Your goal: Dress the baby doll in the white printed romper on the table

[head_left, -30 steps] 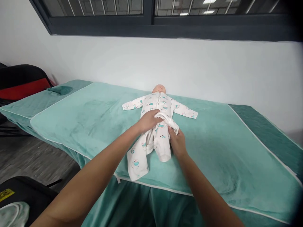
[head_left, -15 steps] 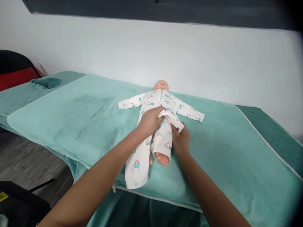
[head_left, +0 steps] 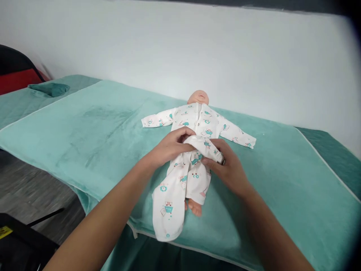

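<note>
Pinching bunched printed suit [head_left: 184, 116] — both hands [head_left: 172, 146], grip partly hidden | doll [head_left: 198, 97] mostly covered | black chair [head_left: 12, 60] cut off

The outfit [head_left: 180, 173] is white, printed all over in teal and touches of pink, the doll [head_left: 198, 97] peachy pink, the sheet [head_left: 113, 131] pale teal edged in white, the wall [head_left: 169, 45] white, the chair [head_left: 17, 62] black and red.

One head-worn camera looks from nearby, forward and down over the teal bed [head_left: 270, 180] toward the white wall [head_left: 113, 45].
</note>
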`<state>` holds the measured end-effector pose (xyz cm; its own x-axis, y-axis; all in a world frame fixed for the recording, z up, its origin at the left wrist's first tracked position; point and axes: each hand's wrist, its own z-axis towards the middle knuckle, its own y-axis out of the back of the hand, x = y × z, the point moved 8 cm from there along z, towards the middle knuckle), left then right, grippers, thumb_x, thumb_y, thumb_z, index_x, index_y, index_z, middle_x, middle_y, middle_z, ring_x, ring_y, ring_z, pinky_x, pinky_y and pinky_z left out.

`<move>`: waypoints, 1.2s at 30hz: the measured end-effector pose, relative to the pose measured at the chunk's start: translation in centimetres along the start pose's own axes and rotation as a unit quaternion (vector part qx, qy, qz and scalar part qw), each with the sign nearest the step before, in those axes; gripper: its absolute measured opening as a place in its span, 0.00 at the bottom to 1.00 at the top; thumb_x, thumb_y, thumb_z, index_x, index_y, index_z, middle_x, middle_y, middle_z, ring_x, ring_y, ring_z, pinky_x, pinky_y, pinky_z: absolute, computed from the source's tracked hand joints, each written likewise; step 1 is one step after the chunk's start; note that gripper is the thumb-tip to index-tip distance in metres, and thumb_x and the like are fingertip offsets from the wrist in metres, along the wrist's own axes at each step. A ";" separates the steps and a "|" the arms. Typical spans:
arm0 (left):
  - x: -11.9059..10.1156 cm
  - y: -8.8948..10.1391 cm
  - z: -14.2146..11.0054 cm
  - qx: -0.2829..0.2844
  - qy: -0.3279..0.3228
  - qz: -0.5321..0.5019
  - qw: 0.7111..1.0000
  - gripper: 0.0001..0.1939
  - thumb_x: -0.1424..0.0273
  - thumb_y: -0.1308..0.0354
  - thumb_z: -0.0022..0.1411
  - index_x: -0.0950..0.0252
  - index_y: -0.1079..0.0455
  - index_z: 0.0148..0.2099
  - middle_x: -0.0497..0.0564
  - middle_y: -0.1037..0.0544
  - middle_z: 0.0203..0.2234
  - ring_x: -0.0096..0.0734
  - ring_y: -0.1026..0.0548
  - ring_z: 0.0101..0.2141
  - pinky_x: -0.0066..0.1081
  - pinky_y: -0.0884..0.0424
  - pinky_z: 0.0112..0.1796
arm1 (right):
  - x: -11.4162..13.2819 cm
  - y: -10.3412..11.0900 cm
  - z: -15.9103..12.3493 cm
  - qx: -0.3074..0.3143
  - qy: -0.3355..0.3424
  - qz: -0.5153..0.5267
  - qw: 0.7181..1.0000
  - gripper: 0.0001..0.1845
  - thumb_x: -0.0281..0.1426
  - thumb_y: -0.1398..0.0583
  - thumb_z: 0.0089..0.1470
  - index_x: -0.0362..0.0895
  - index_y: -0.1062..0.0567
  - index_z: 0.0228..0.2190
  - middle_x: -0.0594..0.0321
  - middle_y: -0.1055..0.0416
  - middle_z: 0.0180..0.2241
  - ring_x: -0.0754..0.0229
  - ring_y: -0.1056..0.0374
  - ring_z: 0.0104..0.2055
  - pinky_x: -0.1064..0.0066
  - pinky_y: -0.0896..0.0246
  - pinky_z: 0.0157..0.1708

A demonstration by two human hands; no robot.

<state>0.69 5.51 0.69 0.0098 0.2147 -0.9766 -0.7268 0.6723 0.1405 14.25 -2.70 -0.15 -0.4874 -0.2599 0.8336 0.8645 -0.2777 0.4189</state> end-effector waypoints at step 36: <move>1.0 0.2 -0.6 -0.010 0.085 0.007 0.996 0.15 0.57 0.40 0.59 0.65 0.30 0.38 0.48 0.28 0.29 0.28 0.30 0.30 0.29 0.35 0.30 | -2.5 -4.2 4.6 0.112 -0.169 0.319 0.926 0.15 0.35 0.34 0.48 0.44 0.22 0.38 0.62 0.23 0.34 0.56 0.27 0.35 0.69 0.33 0.34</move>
<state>0.10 5.43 -0.32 -0.1162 0.0991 -0.9883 -0.7396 0.6555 0.1526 12.41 3.39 -2.33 0.1648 0.0109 0.9863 0.9854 0.0418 -0.1651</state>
